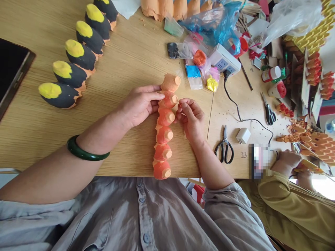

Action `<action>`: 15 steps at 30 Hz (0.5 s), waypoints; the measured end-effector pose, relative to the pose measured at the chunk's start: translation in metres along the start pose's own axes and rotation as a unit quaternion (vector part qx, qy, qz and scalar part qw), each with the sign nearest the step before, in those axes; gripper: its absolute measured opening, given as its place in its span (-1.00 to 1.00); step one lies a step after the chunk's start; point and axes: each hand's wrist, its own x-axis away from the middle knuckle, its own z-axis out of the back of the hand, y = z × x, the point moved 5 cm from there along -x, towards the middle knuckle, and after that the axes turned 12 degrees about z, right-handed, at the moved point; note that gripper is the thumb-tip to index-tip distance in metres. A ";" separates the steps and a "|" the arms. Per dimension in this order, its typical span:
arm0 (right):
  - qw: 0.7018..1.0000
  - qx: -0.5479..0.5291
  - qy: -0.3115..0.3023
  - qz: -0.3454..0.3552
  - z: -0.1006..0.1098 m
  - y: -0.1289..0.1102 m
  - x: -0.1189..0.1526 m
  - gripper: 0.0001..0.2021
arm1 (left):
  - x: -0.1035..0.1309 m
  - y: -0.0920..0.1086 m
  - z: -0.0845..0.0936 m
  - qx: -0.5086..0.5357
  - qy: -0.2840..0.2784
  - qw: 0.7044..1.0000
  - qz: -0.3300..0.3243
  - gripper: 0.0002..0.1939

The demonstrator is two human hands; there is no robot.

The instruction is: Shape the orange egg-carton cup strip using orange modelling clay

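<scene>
An orange egg-carton strip (165,134) with several cup-shaped bumps lies lengthwise in front of me, its lower end near the table's edge. Most bumps are coated in brighter orange-red with pale tips; the topmost one is plain. My left hand (142,104) grips the strip near its upper end, thumb on top and fingers against its left side. Just right of the second bump, my right hand (191,115) is closed in a pinch, and whatever sits between its fingertips is too small to name. A dark green bangle (87,150) circles my left forearm.
Black-coated carton cups with yellow tops (74,57) stand at upper left, by a dark tablet (13,69). Clay bags (193,71) and a power strip (225,59) lie beyond my right hand, scissors (224,146) beside that forearm. A co-worker's hands (289,160) work at right.
</scene>
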 end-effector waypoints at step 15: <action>1.000 -0.010 0.019 -0.015 0.002 -0.001 0.000 -0.55 | 0.002 -0.004 -0.004 -0.010 -0.061 0.998 -0.030 -0.85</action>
